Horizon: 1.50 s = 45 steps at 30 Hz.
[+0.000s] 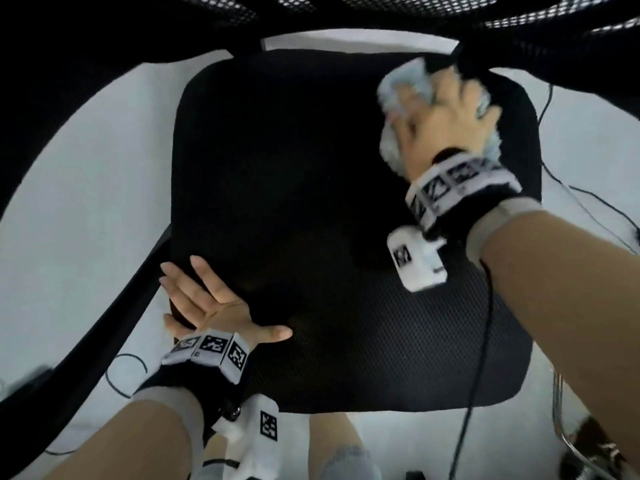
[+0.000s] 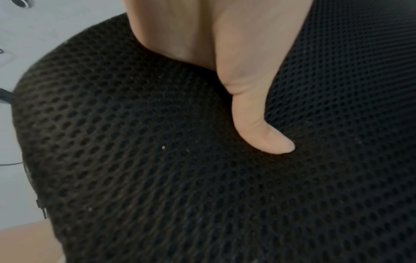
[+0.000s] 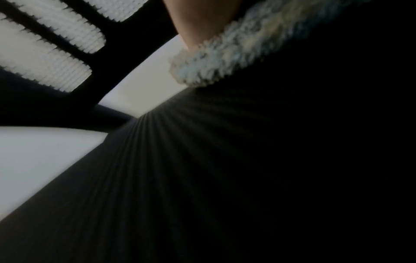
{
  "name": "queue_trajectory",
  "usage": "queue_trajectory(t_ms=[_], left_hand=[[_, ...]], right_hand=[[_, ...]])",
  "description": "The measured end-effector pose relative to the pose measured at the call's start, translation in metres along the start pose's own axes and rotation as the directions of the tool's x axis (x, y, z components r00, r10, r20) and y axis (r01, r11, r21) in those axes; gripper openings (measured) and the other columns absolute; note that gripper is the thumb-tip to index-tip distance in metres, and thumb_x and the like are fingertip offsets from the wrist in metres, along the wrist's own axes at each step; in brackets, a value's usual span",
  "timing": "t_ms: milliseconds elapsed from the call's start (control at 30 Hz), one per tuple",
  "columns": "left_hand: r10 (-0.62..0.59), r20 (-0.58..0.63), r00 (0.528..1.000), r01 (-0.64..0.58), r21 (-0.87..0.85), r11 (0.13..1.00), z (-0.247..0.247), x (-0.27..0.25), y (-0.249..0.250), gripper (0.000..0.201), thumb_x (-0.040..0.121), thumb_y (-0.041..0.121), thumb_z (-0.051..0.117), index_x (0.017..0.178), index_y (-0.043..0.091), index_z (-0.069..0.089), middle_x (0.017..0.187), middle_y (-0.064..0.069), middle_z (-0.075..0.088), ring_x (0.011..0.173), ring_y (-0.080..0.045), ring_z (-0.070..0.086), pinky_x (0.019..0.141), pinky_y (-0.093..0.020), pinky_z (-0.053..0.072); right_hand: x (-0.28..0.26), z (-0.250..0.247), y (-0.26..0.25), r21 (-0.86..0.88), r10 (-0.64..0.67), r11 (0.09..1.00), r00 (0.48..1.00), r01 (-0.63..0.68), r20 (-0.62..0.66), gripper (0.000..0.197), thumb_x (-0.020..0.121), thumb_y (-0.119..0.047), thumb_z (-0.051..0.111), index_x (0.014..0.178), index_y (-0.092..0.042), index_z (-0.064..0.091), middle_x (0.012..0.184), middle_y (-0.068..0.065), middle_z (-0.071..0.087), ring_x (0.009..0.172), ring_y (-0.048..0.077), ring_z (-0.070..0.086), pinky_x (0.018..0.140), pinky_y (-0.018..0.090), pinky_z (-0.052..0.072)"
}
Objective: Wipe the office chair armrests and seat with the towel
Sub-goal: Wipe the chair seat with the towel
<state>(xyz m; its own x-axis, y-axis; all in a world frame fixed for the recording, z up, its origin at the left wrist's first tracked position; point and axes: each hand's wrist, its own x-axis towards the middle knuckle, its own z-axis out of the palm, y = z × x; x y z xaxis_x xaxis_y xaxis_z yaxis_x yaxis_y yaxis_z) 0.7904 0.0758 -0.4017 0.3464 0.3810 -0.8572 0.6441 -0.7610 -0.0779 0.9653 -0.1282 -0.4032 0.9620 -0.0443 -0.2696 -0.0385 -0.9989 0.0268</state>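
Head camera view, looking down on a black office chair from the front. At the far left, a black armrest [image 1: 114,289] curves from the backrest down toward the lower left corner, with pale floor [image 1: 86,202] showing between it and the seat. Next comes the left hand [image 1: 211,306], laid flat with fingers straight and spread on the front left corner of the seat [image 1: 294,202], holding nothing; the left wrist camera shows its thumb [image 2: 268,135] pressing into the black mesh fabric, apparently steadying the chair. The middle of the seat is bare dark mesh. Further right, near the back right corner of the seat, the right hand [image 1: 440,112] presses down on a fluffy pale blue-grey towel [image 1: 401,91], with its fingers spread over the bunched cloth and gripping it; hand and towel are blurred, which suggests a wiping stroke. The right wrist camera shows the towel's fuzzy edge [image 3: 225,58] touching the dark seat, with the mesh backrest [image 3: 51,53] beyond. At the far right, thin black cables [image 1: 588,202] trail over the floor. The seat wipe looks under way at the back right, and most of the seat may still need covering. Nothing shows whether the armrests have been wiped, as no marks or dampness are visible.
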Motion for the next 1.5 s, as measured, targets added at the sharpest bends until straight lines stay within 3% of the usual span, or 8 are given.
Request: queue_trajectory(t_ms=[100, 500, 700, 933, 1067, 1200, 1300, 1500], left_hand=[[0.051, -0.002, 0.999, -0.051, -0.012, 0.999, -0.003, 0.000, -0.002, 0.156, 0.045, 0.062, 0.078, 0.110, 0.016, -0.055, 0.135, -0.022, -0.050, 0.131, -0.032, -0.042, 0.110, -0.055, -0.012], [0.030, 0.004, 1.000, -0.030, 0.009, 0.999, -0.005, 0.001, -0.001, 0.155, 0.047, 0.060, 0.080, 0.111, 0.015, -0.055, 0.136, -0.020, -0.050, 0.132, -0.031, -0.041, 0.111, -0.056, -0.010], [0.012, -0.014, 1.000, -0.012, 0.007, 1.000, -0.001, 0.001, -0.002, 0.157, 0.047, 0.060, 0.080, 0.105, 0.016, -0.060, 0.132, -0.019, -0.053, 0.131, -0.031, -0.042, 0.111, -0.054, -0.011], [0.057, -0.070, 0.996, -0.058, -0.009, 0.998, 0.002, 0.002, -0.005, 0.156, 0.043, 0.062, 0.079, 0.114, 0.017, -0.053, 0.139, -0.020, -0.047, 0.134, -0.030, -0.039, 0.111, -0.056, -0.010], [0.057, -0.107, 0.993, -0.060, -0.025, 0.998, 0.004, 0.003, -0.005, 0.158, 0.037, 0.069, 0.075, 0.120, 0.017, -0.049, 0.142, -0.019, -0.043, 0.135, -0.029, -0.036, 0.111, -0.056, -0.008], [0.081, -0.176, 0.981, -0.089, -0.037, 0.995, 0.007, 0.006, -0.007, 0.161, 0.002, 0.098, 0.019, 0.126, 0.018, -0.047, 0.147, -0.020, -0.035, 0.137, -0.026, -0.032, 0.111, -0.058, -0.006], [0.102, -0.191, 0.976, -0.110, -0.028, 0.994, 0.009, 0.008, -0.008, 0.163, 0.013, 0.089, 0.044, 0.135, 0.016, -0.035, 0.149, -0.023, -0.028, 0.140, -0.031, -0.025, 0.110, -0.060, -0.003], [0.022, -0.164, 0.986, -0.019, 0.019, 1.000, 0.009, 0.004, -0.005, 0.160, 0.041, 0.059, 0.082, 0.131, 0.017, -0.044, 0.144, -0.015, -0.043, 0.137, -0.027, -0.033, 0.113, -0.057, -0.001]], right_hand=[[0.010, -0.003, -0.008, 0.107, 0.206, 0.973, 0.978, -0.204, -0.011, 0.039, 0.093, -0.035, 0.042, 0.130, -0.023, 0.045, 0.147, 0.011, 0.026, 0.131, 0.036, 0.024, 0.101, 0.059, 0.023], [0.007, -0.001, -0.011, 0.098, 0.228, 0.970, 0.973, -0.223, -0.035, 0.034, 0.092, -0.030, 0.044, 0.123, -0.018, 0.052, 0.144, 0.011, 0.030, 0.131, 0.035, 0.025, 0.099, 0.057, 0.023], [-0.035, 0.009, 0.000, -0.021, -0.051, 0.998, 0.999, 0.051, 0.004, 0.039, 0.092, -0.032, 0.045, 0.130, -0.027, 0.048, 0.140, 0.011, 0.034, 0.127, 0.036, 0.027, 0.100, 0.059, 0.021], [-0.004, 0.001, -0.021, 0.100, 0.204, 0.974, 0.979, -0.201, -0.019, 0.034, 0.091, -0.027, 0.046, 0.124, -0.022, 0.052, 0.142, 0.009, 0.033, 0.128, 0.034, 0.028, 0.098, 0.056, 0.024], [-0.071, 0.019, -0.017, 0.112, -0.001, 0.994, 0.997, -0.007, 0.076, 0.037, 0.090, -0.031, 0.046, 0.126, -0.027, 0.051, 0.136, 0.007, 0.037, 0.125, 0.032, 0.024, 0.097, 0.059, 0.023], [-0.113, 0.032, 0.003, 0.164, -0.166, 0.973, 0.986, 0.160, 0.025, 0.037, 0.080, -0.038, 0.044, 0.110, -0.027, 0.065, 0.113, 0.007, 0.058, 0.103, 0.028, 0.032, 0.078, 0.058, 0.038], [-0.120, 0.033, 0.016, 0.110, -0.257, 0.961, 0.966, 0.252, 0.038, 0.039, 0.082, -0.038, 0.044, 0.118, -0.032, 0.059, 0.121, 0.006, 0.054, 0.106, 0.027, 0.032, 0.081, 0.058, 0.038], [-0.104, 0.026, 0.075, 0.180, 0.348, 0.917, 0.934, -0.357, 0.080, 0.045, 0.093, -0.042, 0.041, 0.137, -0.044, 0.032, 0.151, 0.000, 0.019, 0.135, 0.029, 0.018, 0.103, 0.056, 0.020]])
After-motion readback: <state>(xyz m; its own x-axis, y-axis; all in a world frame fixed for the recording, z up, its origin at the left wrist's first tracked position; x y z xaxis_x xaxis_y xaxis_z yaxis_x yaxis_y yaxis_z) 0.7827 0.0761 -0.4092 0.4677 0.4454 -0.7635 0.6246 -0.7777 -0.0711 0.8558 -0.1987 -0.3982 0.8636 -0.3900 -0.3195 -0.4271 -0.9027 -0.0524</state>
